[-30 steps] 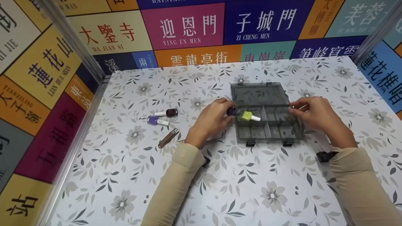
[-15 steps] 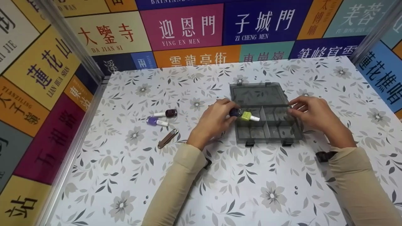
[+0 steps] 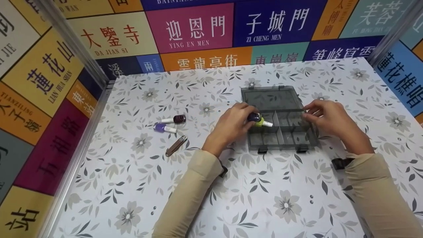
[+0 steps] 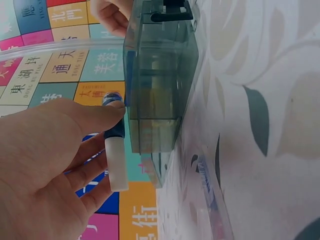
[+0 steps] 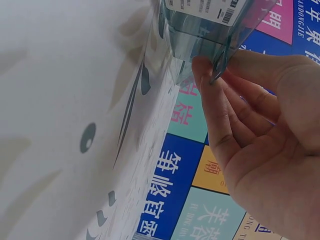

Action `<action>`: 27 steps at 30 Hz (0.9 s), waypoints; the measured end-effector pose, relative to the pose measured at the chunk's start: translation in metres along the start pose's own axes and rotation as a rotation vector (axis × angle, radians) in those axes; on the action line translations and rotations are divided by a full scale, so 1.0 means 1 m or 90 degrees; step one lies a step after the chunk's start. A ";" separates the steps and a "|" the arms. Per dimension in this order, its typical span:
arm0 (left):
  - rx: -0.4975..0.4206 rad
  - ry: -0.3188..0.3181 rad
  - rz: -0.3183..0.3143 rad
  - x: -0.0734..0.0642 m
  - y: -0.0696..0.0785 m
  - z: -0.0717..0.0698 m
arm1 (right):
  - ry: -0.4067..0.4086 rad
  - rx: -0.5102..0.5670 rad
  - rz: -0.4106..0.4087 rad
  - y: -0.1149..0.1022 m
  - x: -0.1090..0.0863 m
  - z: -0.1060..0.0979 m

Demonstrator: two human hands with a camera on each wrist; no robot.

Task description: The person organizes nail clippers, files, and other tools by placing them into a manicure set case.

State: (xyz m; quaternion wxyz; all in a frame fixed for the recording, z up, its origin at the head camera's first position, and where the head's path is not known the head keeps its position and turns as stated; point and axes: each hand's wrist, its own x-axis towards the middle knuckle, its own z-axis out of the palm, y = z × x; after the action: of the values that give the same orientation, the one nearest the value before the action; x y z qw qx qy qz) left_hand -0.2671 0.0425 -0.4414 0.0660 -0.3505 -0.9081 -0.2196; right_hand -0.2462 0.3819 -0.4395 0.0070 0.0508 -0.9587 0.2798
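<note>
1. A white floral tabletop (image 3: 248,198) carries everything, with coloured, lettered panels (image 3: 195,29) behind.
2. A grey see-through box (image 3: 282,146) stands right of centre, its lid (image 3: 269,99) folded open at the back.
3. The left hand (image 3: 233,122) is at the box's left side, its grip narrow, holding a dark blue bottle between thumb and fingers.
4. The right hand (image 3: 328,117) pinches the box's right edge.
5. The dark blue bottle (image 3: 254,117), white-capped, is by the left rim; a yellow-green bottle (image 3: 266,124) lies in the box's back-left part.
6. Well left, a dark red bottle (image 3: 180,119) and a purple bottle (image 3: 161,127) lie close together.
7. A slim nail clipper (image 3: 176,146) lies near them.
</note>
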 end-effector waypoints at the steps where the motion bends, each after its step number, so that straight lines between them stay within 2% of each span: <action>1: 0.001 -0.002 0.001 0.001 0.000 0.001 | -0.001 -0.001 0.000 0.000 0.000 0.000; 20: 0.015 -0.003 0.045 0.011 0.013 0.014 | 0.008 -0.014 -0.005 -0.001 -0.002 0.002; 27: 0.008 -0.001 0.049 0.014 0.017 0.018 | 0.006 -0.012 0.000 -0.001 -0.001 0.002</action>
State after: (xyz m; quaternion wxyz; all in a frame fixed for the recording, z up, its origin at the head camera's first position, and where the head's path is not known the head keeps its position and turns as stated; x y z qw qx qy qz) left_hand -0.2651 0.0702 -0.4475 0.0761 -0.3850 -0.8952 -0.2112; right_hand -0.2450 0.3801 -0.4401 0.0122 0.0494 -0.9613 0.2708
